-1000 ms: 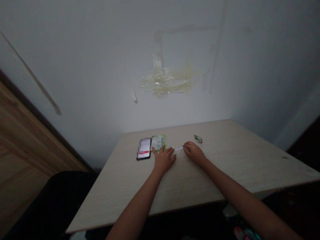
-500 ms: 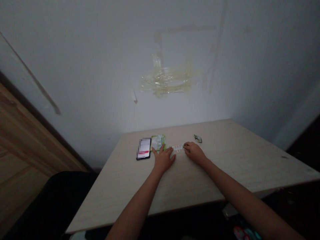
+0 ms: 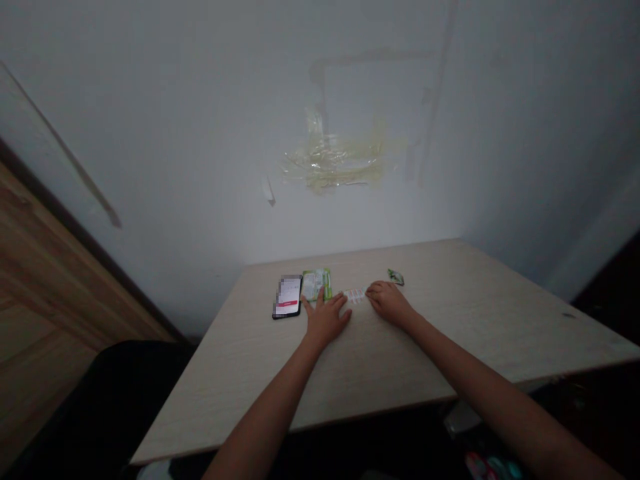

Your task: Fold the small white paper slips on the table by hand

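Observation:
A small white strip with reddish stripes [image 3: 355, 295] lies on the table between my two hands; its kind I cannot make out. My left hand [image 3: 325, 319] rests flat with fingers spread, its fingertips at the strip's left end and at the lower edge of a green-and-white printed packet [image 3: 316, 283]. At the strip's right end, my right hand [image 3: 387, 303] has its fingers pinched together on it. The fingers hide that end. Left of the packet lies a phone [image 3: 287, 297] with its screen lit.
The pale wooden table [image 3: 450, 287] stands against a grey-white wall [image 3: 200, 133] bearing yellowed tape [image 3: 345, 163]. A small crumpled green wrapper [image 3: 395, 277] lies behind my right hand. A black chair-like shape [image 3: 100, 400] is left of the table.
Both hands stay nearly in place, with only slight finger shifts around the strip. The packet, phone and wrapper have not moved.

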Available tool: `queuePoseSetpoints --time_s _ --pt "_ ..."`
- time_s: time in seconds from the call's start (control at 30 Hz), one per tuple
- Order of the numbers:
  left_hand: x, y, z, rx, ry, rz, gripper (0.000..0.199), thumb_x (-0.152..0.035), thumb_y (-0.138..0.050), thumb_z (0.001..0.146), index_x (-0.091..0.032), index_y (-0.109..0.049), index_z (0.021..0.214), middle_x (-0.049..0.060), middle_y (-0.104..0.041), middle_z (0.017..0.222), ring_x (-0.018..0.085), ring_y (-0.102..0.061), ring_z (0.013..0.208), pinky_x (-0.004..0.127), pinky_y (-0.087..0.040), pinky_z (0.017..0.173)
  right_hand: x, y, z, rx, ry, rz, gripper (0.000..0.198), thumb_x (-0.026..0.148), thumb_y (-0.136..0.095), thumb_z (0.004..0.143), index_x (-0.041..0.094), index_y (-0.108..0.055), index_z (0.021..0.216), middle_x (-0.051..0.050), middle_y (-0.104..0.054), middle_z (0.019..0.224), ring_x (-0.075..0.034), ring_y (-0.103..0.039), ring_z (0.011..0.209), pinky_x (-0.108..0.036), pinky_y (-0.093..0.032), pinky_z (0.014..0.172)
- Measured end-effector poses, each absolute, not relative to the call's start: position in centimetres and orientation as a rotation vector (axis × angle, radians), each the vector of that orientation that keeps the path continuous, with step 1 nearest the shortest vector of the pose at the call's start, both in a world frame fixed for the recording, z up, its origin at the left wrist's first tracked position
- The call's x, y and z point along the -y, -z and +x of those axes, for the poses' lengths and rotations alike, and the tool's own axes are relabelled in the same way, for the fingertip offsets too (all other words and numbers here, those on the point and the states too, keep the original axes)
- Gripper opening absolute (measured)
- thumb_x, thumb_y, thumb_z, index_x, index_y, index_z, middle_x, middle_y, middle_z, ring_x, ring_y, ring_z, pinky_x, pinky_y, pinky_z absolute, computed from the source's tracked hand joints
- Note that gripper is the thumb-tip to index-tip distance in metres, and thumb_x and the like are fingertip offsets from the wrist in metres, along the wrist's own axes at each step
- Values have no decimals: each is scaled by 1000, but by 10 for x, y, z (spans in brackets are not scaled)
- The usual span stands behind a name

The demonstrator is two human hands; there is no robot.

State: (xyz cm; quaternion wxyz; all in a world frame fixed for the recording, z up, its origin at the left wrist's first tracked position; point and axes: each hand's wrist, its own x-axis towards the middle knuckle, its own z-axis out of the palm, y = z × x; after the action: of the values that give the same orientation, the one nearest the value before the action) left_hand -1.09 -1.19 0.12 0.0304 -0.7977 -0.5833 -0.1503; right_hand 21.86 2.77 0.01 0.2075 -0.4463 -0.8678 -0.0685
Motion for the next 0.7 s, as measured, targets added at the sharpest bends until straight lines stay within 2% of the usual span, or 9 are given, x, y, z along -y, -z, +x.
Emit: queuePoseSetpoints --time_s 0.17,0.4,0.57,0.7 --pt "13 0 -10 1765 456 -2470 50 -57 -33 95 -41 -48 140 -1 -50 148 37 -21 147 82 9 103 -30 6 217 2391 134 -1230 28 21 -48 95 15 -73 105 -12 -69 109 -22 -57 105 -36 -42 96" --pt "15 -6 -9 1759 489 -2460 51 -55 -40 94 -40 -44 142 0 -46 151 34 -25 145 81 6 106 -25 7 210 2348 106 -1278 27 19 -48 94 11 -72 104 -14 -66 104 -22 -56 101 -35 -43 93" --pt "16 -8 -9 1710 513 -2542 43 -53 -43 94 -42 -52 135 -2 -54 144 33 -30 143 79 4 108 -19 5 206 2336 116 -1258 26 20 -50 94 12 -73 104 -13 -65 100 -23 -56 99 -35 -43 89" --pt "17 -7 -9 1684 539 -2564 43 -53 -43 94 -44 -51 135 -3 -57 141 32 -34 140 79 4 108 -17 5 204 2368 55 -1148 25 20 -53 92 16 -74 104 -12 -66 99 -22 -56 97 -35 -44 87"
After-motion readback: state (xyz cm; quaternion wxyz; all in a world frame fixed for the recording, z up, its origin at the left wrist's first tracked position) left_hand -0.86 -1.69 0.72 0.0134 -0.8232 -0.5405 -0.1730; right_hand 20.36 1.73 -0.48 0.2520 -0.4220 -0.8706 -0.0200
